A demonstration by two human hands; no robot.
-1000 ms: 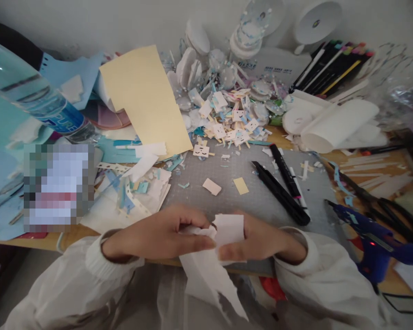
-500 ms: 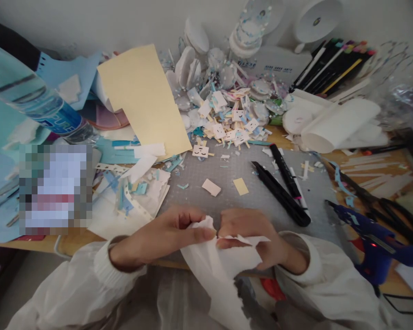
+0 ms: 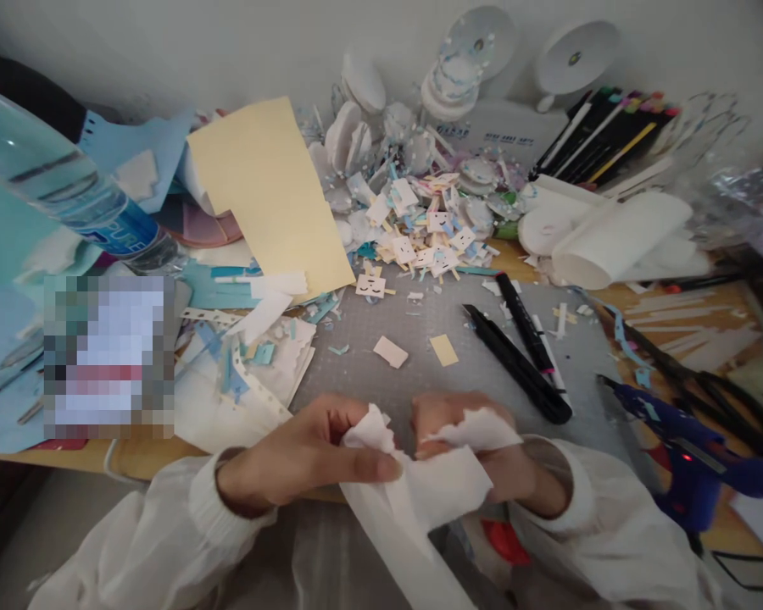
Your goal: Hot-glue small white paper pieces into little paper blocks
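Both hands pinch one sheet of white paper (image 3: 442,491) at the near edge of a grey cutting mat (image 3: 432,373). My left hand (image 3: 305,453) grips its left part, thumb pressed over a crumpled corner. My right hand (image 3: 476,449) is closed on the right part, a torn flap lying over its fingers. A ragged tear runs between the two hands. The rest of the sheet hangs down over my lap.
Two black markers (image 3: 521,356) lie on the mat at right, a blue glue gun (image 3: 687,432) and black scissors (image 3: 699,381) beyond. A yellow card (image 3: 273,195), paper scraps (image 3: 420,237), white rolls (image 3: 616,233) and a plastic bottle (image 3: 69,191) crowd the desk.
The hands have pulled apart and turned, lengthening the tear in the white paper; the right-hand piece has folded over that hand's fingers.
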